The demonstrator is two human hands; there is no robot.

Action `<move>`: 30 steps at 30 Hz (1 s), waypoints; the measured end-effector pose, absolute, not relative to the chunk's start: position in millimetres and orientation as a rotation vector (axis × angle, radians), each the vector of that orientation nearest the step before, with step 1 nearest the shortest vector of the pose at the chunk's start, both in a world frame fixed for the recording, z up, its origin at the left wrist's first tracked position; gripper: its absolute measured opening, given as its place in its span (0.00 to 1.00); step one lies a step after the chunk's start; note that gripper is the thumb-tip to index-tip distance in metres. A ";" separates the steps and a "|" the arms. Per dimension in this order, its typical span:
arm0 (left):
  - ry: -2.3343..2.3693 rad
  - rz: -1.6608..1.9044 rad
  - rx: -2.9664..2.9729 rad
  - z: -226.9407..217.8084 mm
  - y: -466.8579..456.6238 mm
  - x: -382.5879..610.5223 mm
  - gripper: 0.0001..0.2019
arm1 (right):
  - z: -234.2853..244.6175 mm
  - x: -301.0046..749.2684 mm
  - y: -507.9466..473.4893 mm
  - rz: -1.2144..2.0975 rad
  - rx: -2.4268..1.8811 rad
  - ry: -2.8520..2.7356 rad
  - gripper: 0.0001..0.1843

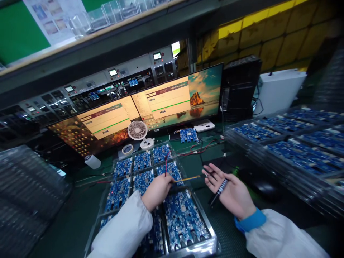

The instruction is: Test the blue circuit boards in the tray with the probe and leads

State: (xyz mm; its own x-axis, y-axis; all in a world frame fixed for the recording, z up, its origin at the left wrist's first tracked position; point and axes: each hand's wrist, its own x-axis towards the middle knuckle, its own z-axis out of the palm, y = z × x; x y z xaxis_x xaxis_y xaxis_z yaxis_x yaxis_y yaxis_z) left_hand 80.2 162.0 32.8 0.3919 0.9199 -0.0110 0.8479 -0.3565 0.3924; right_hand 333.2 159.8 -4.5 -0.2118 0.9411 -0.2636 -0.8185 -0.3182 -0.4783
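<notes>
My left hand [158, 190] is closed in a pinch over the plastic tray [212, 247] of blue circuit boards [185, 218]. Its fingers grip a thin wire cable [186, 178], yellow-orange where it stretches to the right; a red wire rises above the fingers. The cable's far end reaches the fingertips of my right hand [231, 193], and whether they touch it I cannot tell. That hand is turned palm up, fingers partly spread, with a dark marker pen [221, 187] with white lettering held across it by the thumb.
Two monitors [177, 100] stand behind the tray, with a small white fan [138, 130] and a tape roll [127, 149] before them. Stacked board trays [303, 150] are at right, more stacked trays [29, 193] at left. A dark mouse [264, 188] lies beyond my right hand.
</notes>
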 end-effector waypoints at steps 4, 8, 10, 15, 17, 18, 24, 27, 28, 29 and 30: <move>1.649 0.540 2.206 19.6 184.9 71.8 0.10 | -3.2 338.4 164.0 1.705 -0.643 -0.222 0.19; 1.696 0.641 2.104 7.6 200.9 71.6 0.08 | -0.9 340.5 166.2 1.657 -0.663 -0.194 0.20; 1.715 0.672 2.056 2.7 205.8 73.4 0.07 | -0.9 341.0 166.7 1.648 -0.666 -0.189 0.20; 1.743 0.732 1.978 -8.3 213.8 75.1 0.06 | -2.8 342.1 167.5 1.638 -0.667 -0.179 0.21; 1.736 0.743 1.961 -11.7 216.0 74.3 0.05 | -2.8 342.2 167.8 1.625 -0.666 -0.168 0.23; 1.734 0.747 1.954 -13.1 216.8 73.8 0.05 | -2.7 342.0 168.1 1.620 -0.664 -0.160 0.24; 1.733 0.743 1.926 -16.2 217.6 73.0 0.05 | -2.0 339.6 169.6 1.620 -0.656 -0.123 0.27; 1.734 0.734 1.928 -15.6 216.8 74.2 0.05 | -2.0 339.7 169.2 1.625 -0.660 -0.107 0.28; 1.736 0.729 1.932 -15.1 216.5 74.7 0.05 | -2.0 340.0 169.0 1.624 -0.662 -0.102 0.29; 1.738 0.724 1.937 -14.6 216.3 75.2 0.06 | -2.0 340.3 168.8 1.622 -0.663 -0.096 0.29; 1.739 0.718 1.943 -14.2 216.2 75.7 0.06 | -2.0 340.5 168.6 1.619 -0.664 -0.091 0.29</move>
State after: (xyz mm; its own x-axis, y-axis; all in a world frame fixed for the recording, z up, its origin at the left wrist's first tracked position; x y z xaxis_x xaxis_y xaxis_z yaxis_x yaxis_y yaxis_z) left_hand 75.7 216.2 -14.2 0.0774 0.9928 0.0915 0.7682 -0.1178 0.6293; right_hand 340.5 168.6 -2.0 -0.0108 0.9320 -0.3624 -0.8854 -0.1773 -0.4297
